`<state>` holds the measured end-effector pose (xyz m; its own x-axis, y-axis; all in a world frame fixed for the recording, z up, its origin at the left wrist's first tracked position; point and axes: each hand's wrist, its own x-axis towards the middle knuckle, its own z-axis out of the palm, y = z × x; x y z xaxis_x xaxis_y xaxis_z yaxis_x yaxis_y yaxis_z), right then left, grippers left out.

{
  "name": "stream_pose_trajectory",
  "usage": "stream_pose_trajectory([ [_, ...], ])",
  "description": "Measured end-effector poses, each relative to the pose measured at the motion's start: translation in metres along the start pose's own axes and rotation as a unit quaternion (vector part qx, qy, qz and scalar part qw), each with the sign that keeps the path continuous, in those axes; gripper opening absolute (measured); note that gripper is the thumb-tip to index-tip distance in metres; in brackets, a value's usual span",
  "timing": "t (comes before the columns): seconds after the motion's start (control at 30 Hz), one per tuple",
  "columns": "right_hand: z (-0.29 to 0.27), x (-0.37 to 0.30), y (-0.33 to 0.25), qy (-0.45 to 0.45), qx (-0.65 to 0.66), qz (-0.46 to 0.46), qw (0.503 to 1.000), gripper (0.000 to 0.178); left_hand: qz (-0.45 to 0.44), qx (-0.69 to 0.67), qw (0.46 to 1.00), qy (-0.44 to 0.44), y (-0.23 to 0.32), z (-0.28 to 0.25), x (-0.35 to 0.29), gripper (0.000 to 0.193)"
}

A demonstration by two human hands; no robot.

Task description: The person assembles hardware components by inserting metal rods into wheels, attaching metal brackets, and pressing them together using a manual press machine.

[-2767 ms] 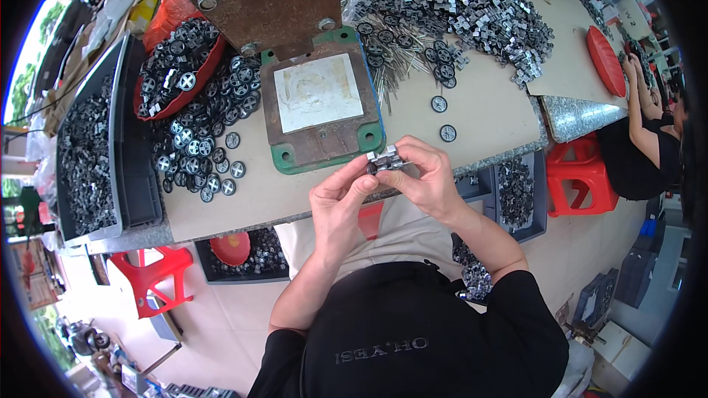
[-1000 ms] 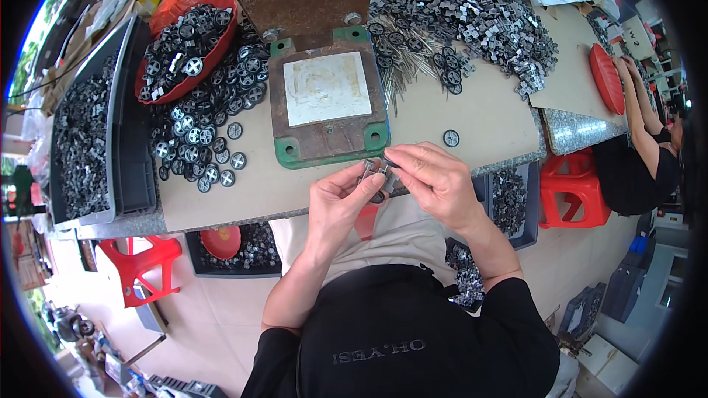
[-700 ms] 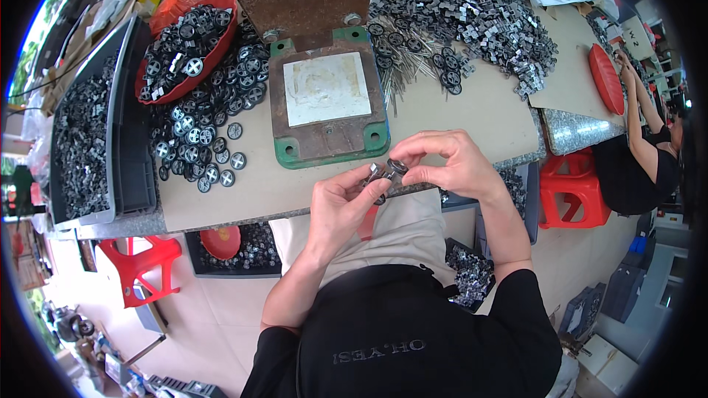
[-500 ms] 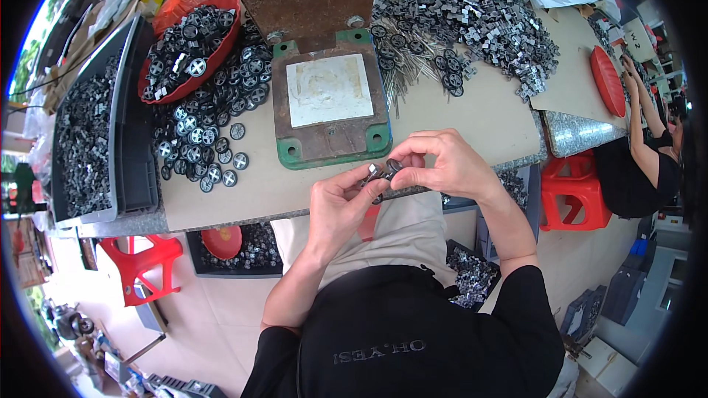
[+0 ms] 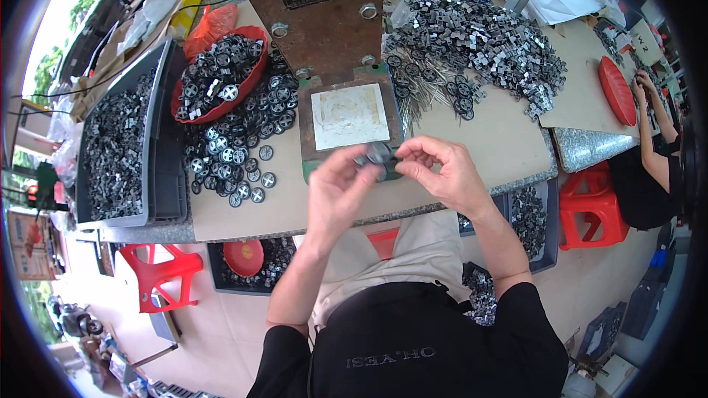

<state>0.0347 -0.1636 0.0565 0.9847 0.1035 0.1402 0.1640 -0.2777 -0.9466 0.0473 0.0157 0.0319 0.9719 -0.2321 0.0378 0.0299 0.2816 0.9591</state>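
Over the front edge of a press [image 5: 332, 44] with a white plate [image 5: 350, 114], both my hands work close together. Between them is a small part with dark wheels [image 5: 377, 153], smeared by motion. My left hand [image 5: 335, 191] grips it between thumb and fingers. At its right side, my right hand [image 5: 446, 177] has thumb and forefinger pinched on a dark bit, too blurred to name. Left of the press, loose black wheels with silver spokes [image 5: 232, 169] lie on the table, beside a red bowl [image 5: 258, 74] heaped with more of them.
A grey bin [image 5: 171, 147] of small dark parts stands at the left. Behind my right hand lie thin metal rods [image 5: 422, 92] and a large heap of metal pieces [image 5: 479, 37]. Red stools [image 5: 594, 210] stand below the table. A co-worker's arm [image 5: 656, 114] is at far right.
The view has shifted, so the table and press appear farther right. My hands have risen relative to the press, and the wheeled part, sharper before, is now blurred between them.
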Motion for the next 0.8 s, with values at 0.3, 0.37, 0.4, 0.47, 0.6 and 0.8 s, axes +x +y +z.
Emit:
stream_pose_trajectory([
  [0.3,-0.008,-0.002,0.016,0.009,-0.07,0.024,0.997,0.01,0.186,0.326,0.919,0.125,-0.004,-0.034,0.077,0.019],
  [0.37,-0.012,-0.004,0.023,0.02,-0.073,0.014,0.997,0.01,0.164,0.316,0.926,0.128,-0.008,-0.034,0.076,0.019],
  [0.4,-0.016,-0.005,0.026,0.032,-0.077,0.005,0.997,0.011,0.142,0.305,0.933,0.131,-0.009,-0.032,0.075,0.019],
  [0.47,-0.023,-0.006,0.027,0.034,-0.087,0.007,0.996,0.011,0.14,0.295,0.935,0.136,-0.008,-0.028,0.076,0.019],
  [0.6,-0.049,-0.001,0.01,0.041,-0.118,0.0,0.992,0.01,0.177,0.339,0.912,0.151,-0.015,-0.031,0.08,0.019],
  [0.8,-0.113,0.041,-0.077,0.117,-0.189,-0.146,0.964,0.009,0.172,0.359,0.905,0.149,-0.01,-0.026,0.078,0.018],
])
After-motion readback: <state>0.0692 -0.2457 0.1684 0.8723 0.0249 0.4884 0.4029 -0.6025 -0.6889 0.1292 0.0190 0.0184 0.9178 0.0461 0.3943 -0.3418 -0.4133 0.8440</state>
